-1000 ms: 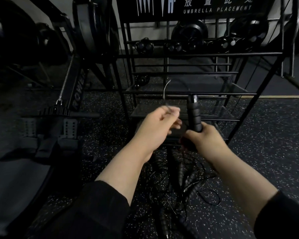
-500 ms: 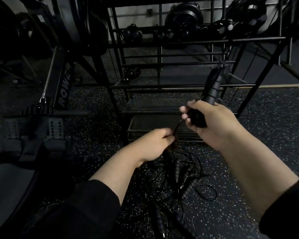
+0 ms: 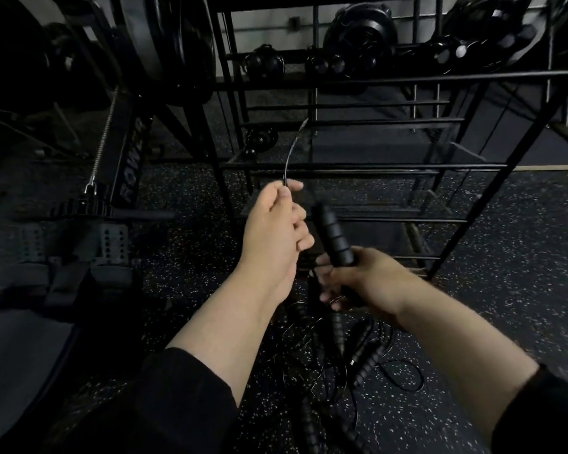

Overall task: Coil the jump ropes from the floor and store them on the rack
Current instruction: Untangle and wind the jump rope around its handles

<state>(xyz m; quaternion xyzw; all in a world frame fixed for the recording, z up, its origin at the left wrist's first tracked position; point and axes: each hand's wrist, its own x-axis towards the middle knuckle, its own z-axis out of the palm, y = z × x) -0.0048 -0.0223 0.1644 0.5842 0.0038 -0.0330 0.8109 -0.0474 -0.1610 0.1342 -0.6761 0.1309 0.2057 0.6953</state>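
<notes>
On the speckled floor (image 3: pixel 505 263) nearest the person, the tangle of jump ropes (image 3: pixel 351 358) lies uncoiled. Above it the right hand (image 3: pixel 371 283) grips a ribbed black handle (image 3: pixel 335 237), which has dropped and tipped left since half a second ago. The left hand (image 3: pixel 276 237) has risen from the pile, pinching the thin cable (image 3: pixel 289 158) and drawing it upward, probably making another loop of the coil. Beyond stands the black rack (image 3: pixel 391 77), with no rope stored there yet
</notes>
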